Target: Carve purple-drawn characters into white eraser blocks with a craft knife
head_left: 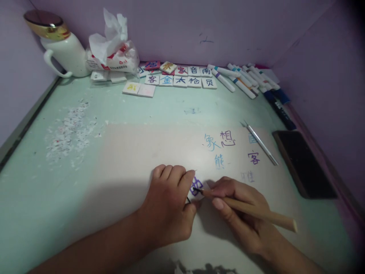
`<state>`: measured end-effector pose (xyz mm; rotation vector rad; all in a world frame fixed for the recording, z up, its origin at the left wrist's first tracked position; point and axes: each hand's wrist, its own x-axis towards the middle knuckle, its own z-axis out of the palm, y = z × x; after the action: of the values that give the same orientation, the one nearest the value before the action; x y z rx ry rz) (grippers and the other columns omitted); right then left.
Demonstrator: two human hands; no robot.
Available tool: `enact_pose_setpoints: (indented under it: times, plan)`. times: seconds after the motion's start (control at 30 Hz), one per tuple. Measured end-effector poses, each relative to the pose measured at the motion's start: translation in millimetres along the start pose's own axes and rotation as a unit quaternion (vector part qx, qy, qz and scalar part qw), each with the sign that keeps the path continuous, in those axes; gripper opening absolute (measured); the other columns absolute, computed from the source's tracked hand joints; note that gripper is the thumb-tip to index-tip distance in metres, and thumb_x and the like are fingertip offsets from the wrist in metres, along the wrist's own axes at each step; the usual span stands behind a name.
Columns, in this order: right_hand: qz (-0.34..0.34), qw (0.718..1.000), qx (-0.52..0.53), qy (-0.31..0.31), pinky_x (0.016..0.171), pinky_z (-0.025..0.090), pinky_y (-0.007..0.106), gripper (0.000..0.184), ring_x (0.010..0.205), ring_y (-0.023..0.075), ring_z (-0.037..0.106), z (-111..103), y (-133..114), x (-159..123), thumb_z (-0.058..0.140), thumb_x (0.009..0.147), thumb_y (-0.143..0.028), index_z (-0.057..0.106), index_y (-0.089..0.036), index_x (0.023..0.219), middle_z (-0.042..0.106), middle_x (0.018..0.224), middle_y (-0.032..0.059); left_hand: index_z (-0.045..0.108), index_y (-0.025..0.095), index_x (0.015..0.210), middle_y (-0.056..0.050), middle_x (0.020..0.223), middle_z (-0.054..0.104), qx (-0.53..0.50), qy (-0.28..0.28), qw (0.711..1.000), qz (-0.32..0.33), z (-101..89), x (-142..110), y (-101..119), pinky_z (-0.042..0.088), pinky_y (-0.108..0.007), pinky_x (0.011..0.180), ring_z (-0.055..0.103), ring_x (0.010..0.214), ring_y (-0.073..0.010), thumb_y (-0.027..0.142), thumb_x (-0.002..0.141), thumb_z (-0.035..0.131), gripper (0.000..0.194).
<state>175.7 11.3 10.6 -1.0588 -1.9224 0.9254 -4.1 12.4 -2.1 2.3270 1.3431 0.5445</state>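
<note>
Between the thumb and forefinger of my left hand (pixel 168 203) is a small white square tile (pixel 199 195) with a purple character drawn on it. The hand lies on the pale board (pixel 128 152) and covers the tile's left part. My right hand (pixel 242 207) grips a wooden-handled carving tool (pixel 273 218) like a pencil. Its dark tip meets the purple strokes on the tile's face. A silver craft knife (pixel 262 144) lies beyond my right hand, over handwritten blue and purple characters on the board.
White shavings (pixel 71 133) are scattered at left. Rows of character tiles (pixel 180 81) and several markers (pixel 242 87) line the back. A white jug (pixel 65 55) and a tissue pack (pixel 112 62) stand at back left. A black phone (pixel 303 163) lies at right.
</note>
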Motion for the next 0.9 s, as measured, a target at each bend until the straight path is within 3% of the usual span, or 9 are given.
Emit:
enact_pose_setpoints:
  times: [0.17, 0.3, 0.43, 0.5, 0.57, 0.67, 0.8, 0.9]
  plan:
    - [0.052, 0.991, 0.122, 0.008, 0.052, 0.042, 0.025, 0.014, 0.062, 0.0135, 0.053, -2, 4, -5, 0.052, 0.082, -0.013, 0.056, -0.023, 0.091, 0.058, 0.073, 0.0009, 0.053, 0.012, 0.111, -0.011, 0.097, 0.057, -0.001, 0.001, 1.000, -0.001, -0.1, 0, 0, 0.036, -0.045, 0.079, 0.051, 0.088, -0.0264, 0.026, 0.073, 0.057, 0.041]
    - [0.074, 0.991, 0.114, 0.020, 0.049, 0.038, 0.024, 0.012, 0.059, 0.0118, 0.050, -3, 8, -8, 0.052, 0.084, -0.014, 0.057, -0.024, 0.090, 0.056, 0.071, -0.0005, 0.053, 0.013, 0.111, -0.011, 0.098, 0.057, 0.001, -0.011, 1.000, -0.009, -1.0, 1, 1, 0.036, -0.046, 0.080, 0.051, 0.089, -0.0270, 0.027, 0.072, 0.059, 0.042]
    - [0.038, 0.995, 0.092, 0.026, 0.049, 0.038, 0.024, 0.011, 0.057, 0.0117, 0.049, -1, 9, -6, 0.054, 0.082, -0.012, 0.058, -0.021, 0.088, 0.057, 0.071, 0.0008, 0.054, 0.013, 0.109, -0.011, 0.098, 0.057, 0.003, -0.008, 1.000, -0.011, -1.1, 1, 1, 0.035, -0.046, 0.081, 0.050, 0.090, -0.0270, 0.026, 0.072, 0.058, 0.039]
    - [0.050, 0.991, 0.120, 0.021, 0.050, 0.038, 0.025, 0.009, 0.058, 0.0123, 0.051, 1, 9, -6, 0.055, 0.083, -0.014, 0.059, -0.021, 0.087, 0.059, 0.071, 0.0014, 0.054, 0.013, 0.108, -0.011, 0.098, 0.057, 0.003, -0.003, 1.000, -0.009, -0.4, 1, 1, 0.035, -0.046, 0.081, 0.050, 0.090, -0.0268, 0.026, 0.072, 0.058, 0.039]
    - [0.102, 0.975, 0.193, 0.028, 0.051, 0.040, 0.024, 0.005, 0.060, 0.0129, 0.053, 1, 11, -7, 0.056, 0.085, -0.020, 0.060, -0.021, 0.086, 0.060, 0.071, 0.0013, 0.054, 0.013, 0.110, -0.012, 0.099, 0.056, 0.004, 0.000, 1.000, -0.007, 0.7, 0, 0, 0.036, -0.046, 0.082, 0.051, 0.091, -0.0269, 0.027, 0.072, 0.058, 0.040]
    - [0.167, 0.932, 0.311, 0.086, 0.053, 0.042, 0.025, 0.010, 0.060, 0.0132, 0.054, 1, 15, -6, 0.058, 0.085, -0.030, 0.061, -0.021, 0.086, 0.062, 0.068, 0.0015, 0.053, 0.013, 0.111, -0.012, 0.100, 0.056, 0.004, 0.009, 1.000, -0.001, 2.7, -1, -2, 0.036, -0.047, 0.083, 0.051, 0.092, -0.0274, 0.027, 0.072, 0.059, 0.042]
    - [0.202, 0.883, 0.386, 0.177, 0.048, 0.041, 0.023, 0.016, 0.052, 0.0114, 0.051, -2, 23, 2, 0.065, 0.079, -0.033, 0.062, -0.019, 0.076, 0.060, 0.061, 0.0004, 0.044, 0.013, 0.120, -0.014, 0.109, 0.054, 0.003, 0.062, 0.998, 0.021, 4.7, -2, -5, 0.037, -0.048, 0.088, 0.050, 0.102, -0.0288, 0.017, 0.070, 0.055, 0.051]
    - [0.218, 0.855, 0.424, 0.204, 0.043, 0.039, 0.022, 0.020, 0.048, 0.0107, 0.050, -3, 26, 8, 0.070, 0.072, -0.035, 0.060, -0.018, 0.071, 0.059, 0.057, -0.0006, 0.038, 0.017, 0.126, -0.013, 0.116, 0.051, -0.004, 0.105, 0.994, 0.029, 3.0, -1, -6, 0.037, -0.048, 0.093, 0.047, 0.111, -0.0289, 0.010, 0.066, 0.050, 0.061]
